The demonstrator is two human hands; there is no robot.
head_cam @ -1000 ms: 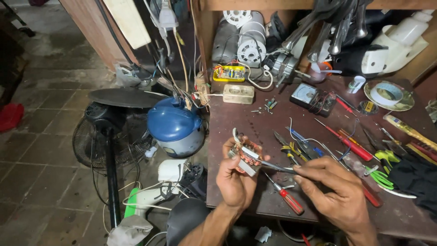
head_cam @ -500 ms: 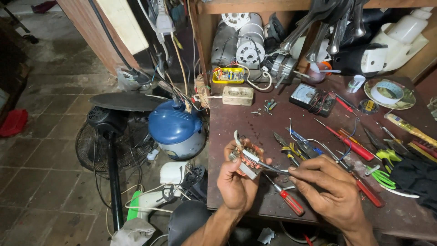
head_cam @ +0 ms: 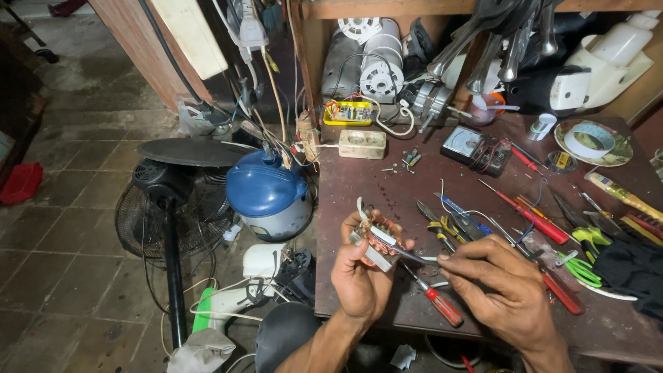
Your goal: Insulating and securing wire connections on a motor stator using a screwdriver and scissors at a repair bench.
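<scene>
Left hand (head_cam: 359, 280) has its fingers wrapped tight round a small copper-wound coil block (head_cam: 376, 238), held up over the near-left part of the tabletop (head_cam: 359, 186). Right hand (head_cam: 501, 293) pinches a thin metal tool (head_cam: 414, 257) lying roughly left-right, tip poking into the block. A red-handled screwdriver (head_cam: 435, 300) lies just under the hands, near the front edge. Further right it's crammed with pliers and screwdrivers; the bare patch is behind the hands. A blue pot (head_cam: 268, 193) sits on the floor just off the left edge.
</scene>
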